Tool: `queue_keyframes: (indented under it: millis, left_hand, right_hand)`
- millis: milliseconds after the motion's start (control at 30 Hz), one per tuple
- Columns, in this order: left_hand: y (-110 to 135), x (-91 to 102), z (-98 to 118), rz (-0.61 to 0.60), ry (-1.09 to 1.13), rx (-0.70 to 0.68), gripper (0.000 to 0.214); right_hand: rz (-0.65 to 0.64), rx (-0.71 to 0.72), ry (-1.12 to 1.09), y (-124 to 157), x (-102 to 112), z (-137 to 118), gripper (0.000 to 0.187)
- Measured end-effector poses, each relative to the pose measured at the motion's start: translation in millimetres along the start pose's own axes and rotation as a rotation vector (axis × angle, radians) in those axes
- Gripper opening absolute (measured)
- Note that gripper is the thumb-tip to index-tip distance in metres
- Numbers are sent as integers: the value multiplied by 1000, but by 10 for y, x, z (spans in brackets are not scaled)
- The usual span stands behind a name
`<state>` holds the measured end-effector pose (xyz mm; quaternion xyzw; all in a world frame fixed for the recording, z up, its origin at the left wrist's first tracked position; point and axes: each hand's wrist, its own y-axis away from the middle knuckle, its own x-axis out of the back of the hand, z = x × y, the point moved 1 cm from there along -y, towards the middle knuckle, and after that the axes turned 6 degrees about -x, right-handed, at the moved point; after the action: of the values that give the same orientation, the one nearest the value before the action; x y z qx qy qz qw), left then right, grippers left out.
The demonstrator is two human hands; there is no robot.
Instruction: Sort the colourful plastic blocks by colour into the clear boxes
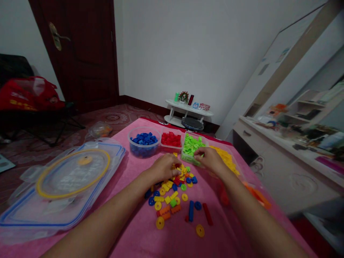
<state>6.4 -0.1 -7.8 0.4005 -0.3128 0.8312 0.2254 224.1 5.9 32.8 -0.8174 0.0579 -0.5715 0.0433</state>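
My left hand (166, 167) hangs over a pile of mixed toy building bricks (185, 172). Its fingers are curved with a gap between thumb and fingertips, and bricks show in that gap. My right hand (209, 158) is at the near right edge of a clear tub of green bricks (192, 144). Its fingertips are pinched together; whether a brick is between them is hidden. Yellow wheels (160, 223), orange bricks (164, 212), a blue strip (191, 210) and a red strip (208, 214) lie nearer me on the pink cloth.
A round tub of blue bricks (144, 143) and a tub of red bricks (171, 140) stand left of the green. Yellow bricks (225, 159) and orange pieces (256, 195) are on the right. Clear lids (72, 175) are stacked at the left table edge.
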Motion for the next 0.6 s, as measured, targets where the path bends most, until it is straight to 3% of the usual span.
queue_keyframes:
  millis: [67, 133, 333, 467, 600]
  left_hand:
    - [-7, 24, -33, -27, -11, -34, 24]
    - [-9, 28, -81, -55, -31, -35, 23]
    - [5, -48, -127, -91, -95, -29, 22]
    - [-10, -65, -108, -57, -101, -19, 31]
    - [-37, -29, -132, 4, -62, -4, 26]
  right_hand:
    - [-204, 104, -56, 146, -176, -221, 20]
    - [-261, 166, -55, 280, -334, -354, 32]
    - [-118, 183, -161, 452, -605, -389, 12]
    - [-154, 203, -303, 457, -641, -302, 9]
    - [-196, 96, -414, 460, -631, -221, 12]
